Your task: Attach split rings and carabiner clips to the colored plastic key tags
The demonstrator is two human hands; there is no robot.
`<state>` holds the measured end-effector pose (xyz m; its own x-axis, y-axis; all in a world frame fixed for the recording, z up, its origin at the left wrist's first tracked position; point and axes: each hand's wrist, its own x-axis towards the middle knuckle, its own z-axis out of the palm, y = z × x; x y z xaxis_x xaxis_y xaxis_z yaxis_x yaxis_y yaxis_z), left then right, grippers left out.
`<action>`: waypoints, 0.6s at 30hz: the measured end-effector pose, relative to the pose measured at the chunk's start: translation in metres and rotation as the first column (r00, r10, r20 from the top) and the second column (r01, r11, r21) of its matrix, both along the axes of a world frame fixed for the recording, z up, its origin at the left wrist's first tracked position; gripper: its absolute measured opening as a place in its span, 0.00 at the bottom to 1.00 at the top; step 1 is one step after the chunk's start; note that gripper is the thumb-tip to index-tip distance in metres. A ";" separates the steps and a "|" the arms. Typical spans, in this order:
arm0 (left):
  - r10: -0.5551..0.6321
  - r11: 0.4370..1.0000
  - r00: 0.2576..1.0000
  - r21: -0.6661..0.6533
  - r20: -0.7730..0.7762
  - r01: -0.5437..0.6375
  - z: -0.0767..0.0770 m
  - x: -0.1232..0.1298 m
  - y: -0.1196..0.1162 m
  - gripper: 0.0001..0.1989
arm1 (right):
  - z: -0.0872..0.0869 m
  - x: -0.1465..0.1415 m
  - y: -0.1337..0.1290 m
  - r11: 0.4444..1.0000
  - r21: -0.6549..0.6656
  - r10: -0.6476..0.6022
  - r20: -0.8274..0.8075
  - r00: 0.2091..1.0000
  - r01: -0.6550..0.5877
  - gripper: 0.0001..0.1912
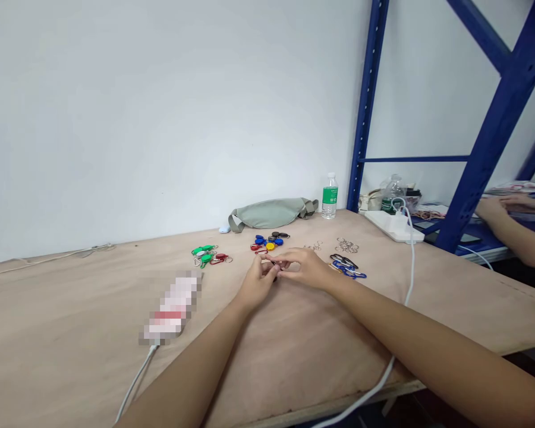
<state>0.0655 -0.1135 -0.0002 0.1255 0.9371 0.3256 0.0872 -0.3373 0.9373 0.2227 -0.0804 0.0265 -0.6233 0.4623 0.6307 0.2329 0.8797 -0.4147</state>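
From where I stand, the grey-green waist bag (271,214) makes a handy landmark: both bare hands are on the person's side of it, just above the wooden table (116,374). The left hand (255,284) and the right hand (307,268) meet at the fingertips, seemingly pinching a small dark piece (275,263) between them, also on the near side of the bag; fingers cover most of it, so I cannot tell what it is or how firmly it is squeezed. For such fine work I'd let 1 hand steady the piece and the other manipulate it, wrists resting on the tabletop. A gentle turn should beat force, since a small part could spring away. Tilting the thumbs aside would give the eyes a better look. Beware the blue reels (278,242), between bag and fingers, and the carabiners (350,270), nearer than the bag and to its right, where the right forearm could brush them
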 end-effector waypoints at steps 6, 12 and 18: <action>-0.038 0.999 0.992 0.029 -0.123 0.041 0.006 0.002 -0.007 0.10 | 0.003 0.006 0.004 0.999 -0.037 -0.006 0.068 0.998 0.009 0.14; 0.338 0.936 0.782 0.270 -0.523 -0.224 0.006 -0.002 -0.011 0.18 | 0.015 0.029 0.016 0.848 -0.040 -0.474 0.389 0.790 0.529 0.13; 0.300 0.946 0.660 0.125 -0.689 -0.299 0.001 -0.013 -0.004 0.22 | 0.027 0.042 0.025 0.602 -0.115 -0.571 0.630 0.527 0.790 0.11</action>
<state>0.0525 -0.1173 0.0008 0.0270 0.9644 0.2629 0.8048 -0.1770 0.5666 0.2646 -0.0552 0.0535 -0.1608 0.9862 0.0391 0.9477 0.1653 -0.2729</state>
